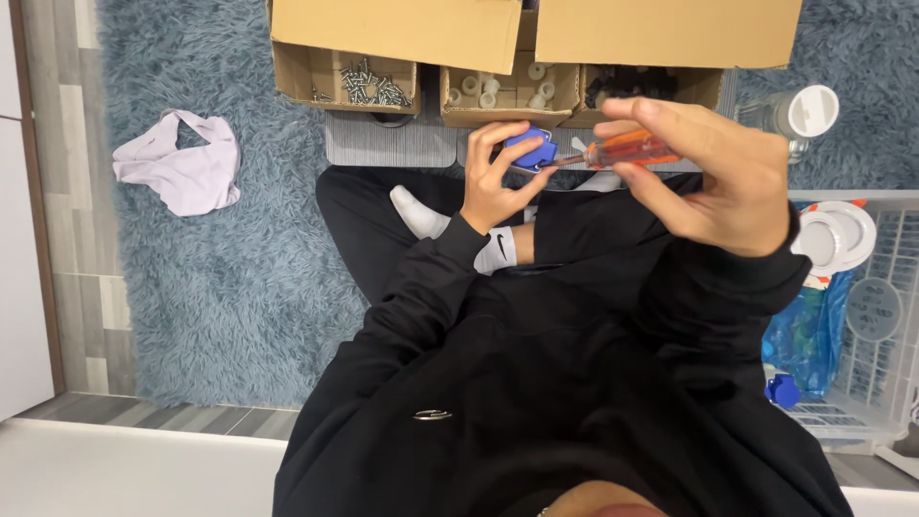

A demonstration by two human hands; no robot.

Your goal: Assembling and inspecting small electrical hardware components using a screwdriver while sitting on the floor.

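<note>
The person wears a black long-sleeved top (536, 383), black trousers (364, 220) and white socks (421, 215).

Single head-mounted view, looking steeply down over the chest and crossed legs. Close range: hands (613, 168) fill upper centre. Far edge catches cardboard boxes (498, 57), left the blue rug (230, 278) and floor strip, right a white basket (885, 364). No second view to overlap.
</note>
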